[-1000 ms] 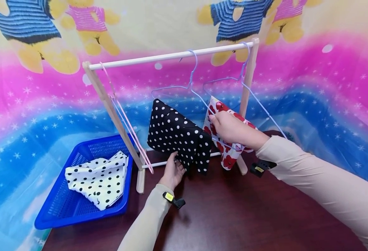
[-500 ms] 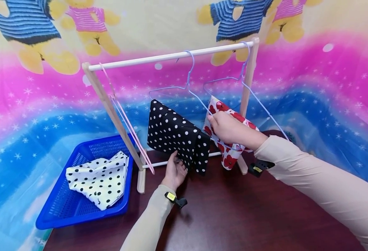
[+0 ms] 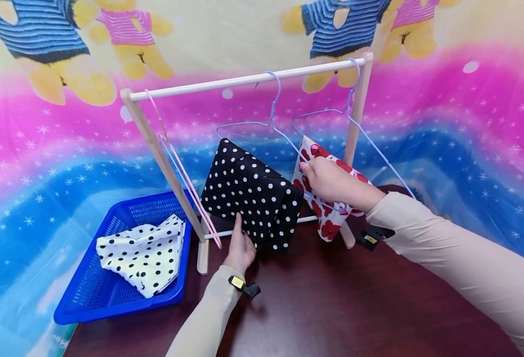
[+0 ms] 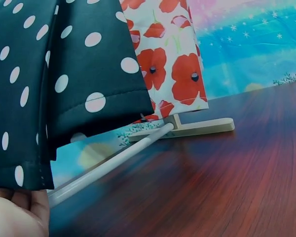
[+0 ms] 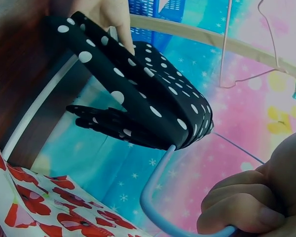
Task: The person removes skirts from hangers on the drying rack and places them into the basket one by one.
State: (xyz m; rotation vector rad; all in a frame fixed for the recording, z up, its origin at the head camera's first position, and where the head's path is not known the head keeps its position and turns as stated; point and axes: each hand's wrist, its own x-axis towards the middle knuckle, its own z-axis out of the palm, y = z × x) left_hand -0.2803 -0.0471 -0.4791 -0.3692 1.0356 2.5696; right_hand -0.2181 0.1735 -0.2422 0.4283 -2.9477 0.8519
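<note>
Hanging folded over the lower bar of a pale blue wire hanger (image 3: 273, 116), the black cloth (image 3: 249, 191) carries round white dots scattered all over; its top edge slopes down towards the right, and a narrower flap with a stitched hem hangs at its right end. The right wrist view shows it doubled into several layers, the bar coming out of the fold. The hanger hooks over the white rail (image 3: 244, 80) of a wooden rack. The right hand (image 3: 333, 182) has its fingers clamped round the hanger's wire. The left hand (image 3: 241, 252) is at the cloth's lower edge, thumb straight against the front; whether its fingers pinch the fabric, I cannot tell. Just beyond, a white cloth with red flowers (image 4: 163, 54) hangs from a second blue hanger (image 3: 350, 98). At the person's left, a blue plastic basket (image 3: 123, 311) with perforated walls stands on the dark reddish-brown surface (image 3: 333, 297), beside the rack. In it lies a white cloth with black dots (image 3: 143, 255), loosely folded, one corner up against the basket's right side.
</note>
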